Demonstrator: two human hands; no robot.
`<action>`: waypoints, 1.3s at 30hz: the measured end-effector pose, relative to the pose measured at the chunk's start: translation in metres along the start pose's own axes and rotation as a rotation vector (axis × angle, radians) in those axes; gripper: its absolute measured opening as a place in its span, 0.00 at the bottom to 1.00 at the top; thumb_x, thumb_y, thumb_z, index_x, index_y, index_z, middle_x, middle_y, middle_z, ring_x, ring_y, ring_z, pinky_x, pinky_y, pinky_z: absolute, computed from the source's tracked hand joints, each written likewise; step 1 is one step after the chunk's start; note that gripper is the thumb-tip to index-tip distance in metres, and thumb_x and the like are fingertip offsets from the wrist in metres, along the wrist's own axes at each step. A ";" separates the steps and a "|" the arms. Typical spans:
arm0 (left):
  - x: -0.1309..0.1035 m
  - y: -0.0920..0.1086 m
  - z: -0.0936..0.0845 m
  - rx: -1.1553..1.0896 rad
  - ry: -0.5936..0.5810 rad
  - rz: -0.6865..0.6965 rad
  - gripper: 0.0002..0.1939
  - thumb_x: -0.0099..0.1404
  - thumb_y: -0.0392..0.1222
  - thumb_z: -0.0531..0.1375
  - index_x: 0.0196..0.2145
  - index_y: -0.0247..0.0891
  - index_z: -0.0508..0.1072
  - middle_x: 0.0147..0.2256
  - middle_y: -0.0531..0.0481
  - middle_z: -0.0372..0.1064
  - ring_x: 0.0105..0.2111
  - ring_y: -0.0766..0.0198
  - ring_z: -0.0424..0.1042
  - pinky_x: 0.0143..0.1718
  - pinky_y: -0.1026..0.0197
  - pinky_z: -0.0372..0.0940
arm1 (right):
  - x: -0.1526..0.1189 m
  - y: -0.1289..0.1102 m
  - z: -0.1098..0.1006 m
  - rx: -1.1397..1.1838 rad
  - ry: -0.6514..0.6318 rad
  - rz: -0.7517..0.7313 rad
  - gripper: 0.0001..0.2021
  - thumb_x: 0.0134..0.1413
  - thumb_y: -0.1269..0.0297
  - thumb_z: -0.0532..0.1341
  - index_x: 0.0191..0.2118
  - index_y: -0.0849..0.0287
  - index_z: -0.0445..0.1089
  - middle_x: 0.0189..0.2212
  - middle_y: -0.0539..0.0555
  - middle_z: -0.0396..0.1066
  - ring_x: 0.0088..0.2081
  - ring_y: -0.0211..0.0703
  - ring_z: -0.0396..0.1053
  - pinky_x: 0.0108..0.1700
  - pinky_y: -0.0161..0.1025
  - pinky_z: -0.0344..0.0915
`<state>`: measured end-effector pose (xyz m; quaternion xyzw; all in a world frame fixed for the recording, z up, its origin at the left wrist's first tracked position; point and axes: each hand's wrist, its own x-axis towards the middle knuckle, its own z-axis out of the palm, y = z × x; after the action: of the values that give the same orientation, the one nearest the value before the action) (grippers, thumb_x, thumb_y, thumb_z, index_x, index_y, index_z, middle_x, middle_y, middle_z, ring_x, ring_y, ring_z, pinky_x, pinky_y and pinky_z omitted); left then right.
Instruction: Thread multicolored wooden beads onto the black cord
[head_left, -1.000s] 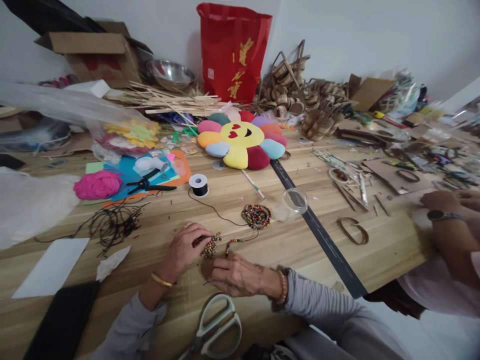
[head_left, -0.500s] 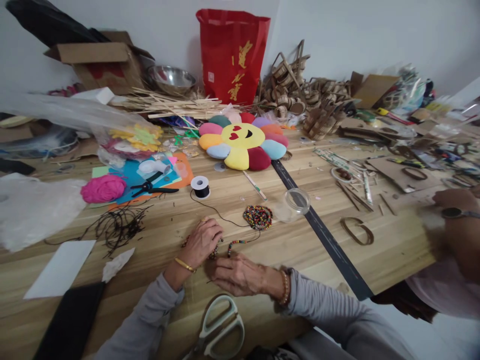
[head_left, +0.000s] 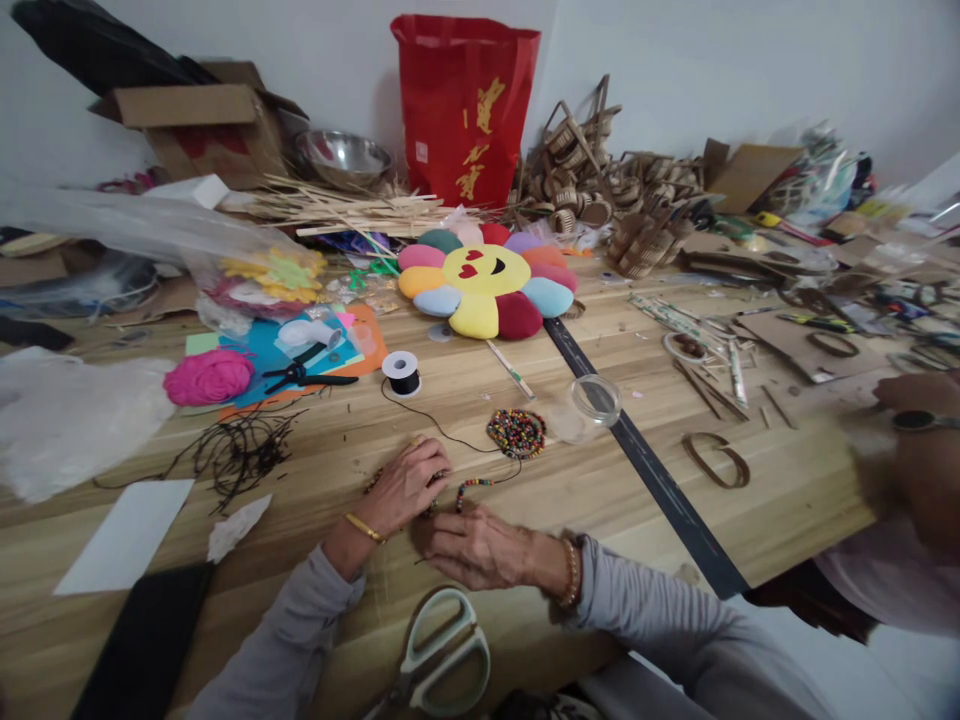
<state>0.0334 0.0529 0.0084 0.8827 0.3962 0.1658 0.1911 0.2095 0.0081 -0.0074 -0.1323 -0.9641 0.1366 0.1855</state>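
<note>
By beads (head_left: 475, 483), left hand (head_left: 409, 485) and right hand (head_left: 481, 547), grip unclear, face gold-lettered red bag (head_left: 450, 110).

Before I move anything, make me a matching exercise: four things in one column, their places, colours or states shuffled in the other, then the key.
Things
1. spool
2. coiled beads
3. red bag
4. left hand

Descriptions
A. upright, behind the flower cushion
B. many-coloured, heaped in rings on the table
C. with a gold-coloured bangle at the wrist
D. white, wound with black cord

Pairs: 1-D, 2-B, 3-A, 4-C
</note>
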 end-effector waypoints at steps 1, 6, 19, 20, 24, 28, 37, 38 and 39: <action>-0.001 0.001 0.000 -0.003 -0.009 0.001 0.06 0.64 0.34 0.56 0.32 0.36 0.73 0.35 0.47 0.67 0.39 0.59 0.64 0.43 0.56 0.62 | 0.000 0.000 0.000 0.001 -0.003 0.001 0.06 0.64 0.68 0.51 0.37 0.60 0.63 0.33 0.52 0.67 0.35 0.37 0.64 0.29 0.34 0.56; -0.003 0.005 -0.001 -0.009 -0.025 0.032 0.09 0.66 0.33 0.53 0.31 0.35 0.72 0.34 0.47 0.67 0.38 0.60 0.65 0.44 0.56 0.61 | 0.000 0.000 0.000 -0.001 0.000 0.010 0.06 0.64 0.68 0.51 0.37 0.60 0.63 0.33 0.52 0.67 0.34 0.37 0.64 0.29 0.34 0.57; -0.017 0.005 -0.004 0.073 -0.004 0.057 0.11 0.68 0.34 0.52 0.31 0.36 0.72 0.34 0.48 0.68 0.38 0.60 0.65 0.45 0.55 0.62 | 0.002 0.000 0.000 0.004 0.023 0.008 0.07 0.64 0.68 0.50 0.35 0.60 0.63 0.32 0.53 0.68 0.33 0.38 0.64 0.29 0.34 0.55; -0.018 0.005 -0.004 0.076 -0.008 0.054 0.11 0.68 0.34 0.52 0.31 0.35 0.72 0.34 0.47 0.68 0.38 0.60 0.64 0.45 0.55 0.62 | 0.002 0.000 0.001 0.010 0.024 0.014 0.08 0.64 0.68 0.50 0.35 0.60 0.63 0.32 0.53 0.68 0.33 0.37 0.64 0.29 0.34 0.55; -0.022 0.003 -0.005 0.075 0.014 0.055 0.10 0.67 0.35 0.52 0.32 0.36 0.73 0.34 0.48 0.69 0.40 0.59 0.65 0.46 0.55 0.62 | 0.001 0.000 0.003 0.027 0.031 0.033 0.08 0.64 0.67 0.50 0.36 0.60 0.64 0.31 0.52 0.67 0.30 0.36 0.62 0.28 0.34 0.55; -0.026 0.003 -0.005 0.059 0.058 0.056 0.10 0.67 0.35 0.53 0.33 0.37 0.73 0.35 0.47 0.70 0.40 0.59 0.65 0.46 0.55 0.63 | 0.000 0.000 0.001 0.032 0.025 0.034 0.08 0.64 0.68 0.50 0.35 0.60 0.64 0.30 0.51 0.66 0.30 0.36 0.62 0.28 0.33 0.56; -0.027 0.008 -0.004 -0.002 0.079 0.064 0.07 0.66 0.34 0.55 0.36 0.36 0.74 0.39 0.45 0.70 0.44 0.58 0.65 0.47 0.53 0.63 | 0.001 -0.001 -0.002 0.275 0.293 0.083 0.04 0.61 0.70 0.52 0.35 0.61 0.62 0.32 0.55 0.69 0.35 0.37 0.67 0.36 0.33 0.63; -0.027 0.009 -0.004 -0.010 0.068 0.074 0.07 0.65 0.34 0.55 0.36 0.36 0.73 0.39 0.44 0.70 0.44 0.57 0.64 0.47 0.53 0.63 | 0.002 0.000 -0.003 0.322 0.347 0.106 0.04 0.61 0.70 0.52 0.35 0.60 0.62 0.32 0.56 0.70 0.35 0.38 0.67 0.37 0.34 0.64; -0.027 0.010 -0.003 -0.018 0.056 0.081 0.06 0.65 0.35 0.56 0.36 0.36 0.73 0.40 0.44 0.70 0.45 0.57 0.64 0.47 0.53 0.63 | 0.002 0.001 -0.003 0.361 0.394 0.130 0.03 0.60 0.71 0.52 0.35 0.60 0.62 0.32 0.56 0.70 0.35 0.38 0.67 0.38 0.34 0.64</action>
<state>0.0212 0.0272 0.0121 0.8913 0.3636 0.2016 0.1809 0.2087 0.0102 -0.0039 -0.1829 -0.8588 0.2896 0.3810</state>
